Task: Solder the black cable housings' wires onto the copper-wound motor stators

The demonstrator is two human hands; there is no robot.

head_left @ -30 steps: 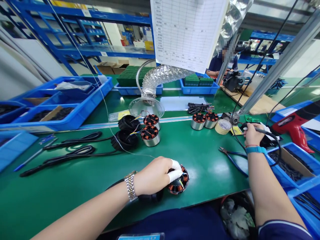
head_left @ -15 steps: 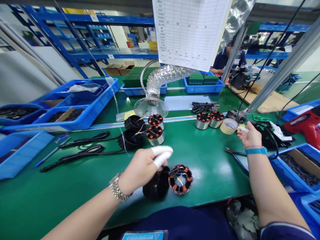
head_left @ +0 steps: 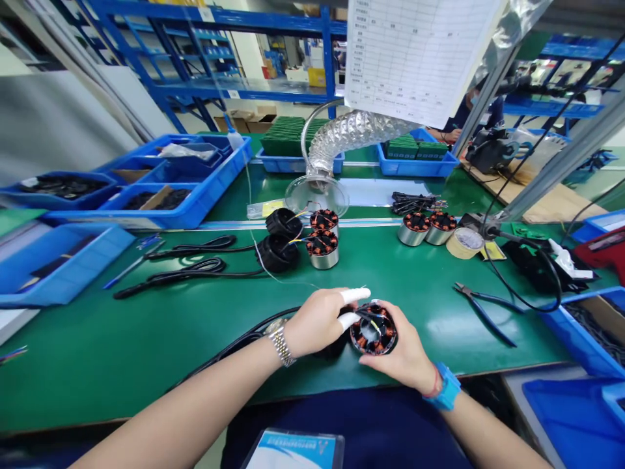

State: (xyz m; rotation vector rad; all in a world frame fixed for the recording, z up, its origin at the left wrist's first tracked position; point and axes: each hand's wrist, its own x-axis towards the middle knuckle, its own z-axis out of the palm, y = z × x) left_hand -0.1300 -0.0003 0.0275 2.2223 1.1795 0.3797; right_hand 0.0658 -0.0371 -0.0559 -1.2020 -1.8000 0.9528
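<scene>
My right hand is wrapped round the right side of a motor stator with copper windings and a black core. My left hand, with white finger covers on thumb and forefinger, pinches black wires at the stator's upper left. A yellow-tipped lead shows inside the ring. A black round housing sits beside the stator, mostly hidden under my left hand. Its black cable runs off to the lower left behind my forearm.
Two wired stators stand by black housings with coiled cables. Two more stators, a tape roll and pliers lie to the right. A fume duct hood hangs behind. Blue bins flank both sides.
My right hand has come from beside the tape roll to the stator and closed round it. My left hand has moved onto the wires. The view has shifted somewhat.
</scene>
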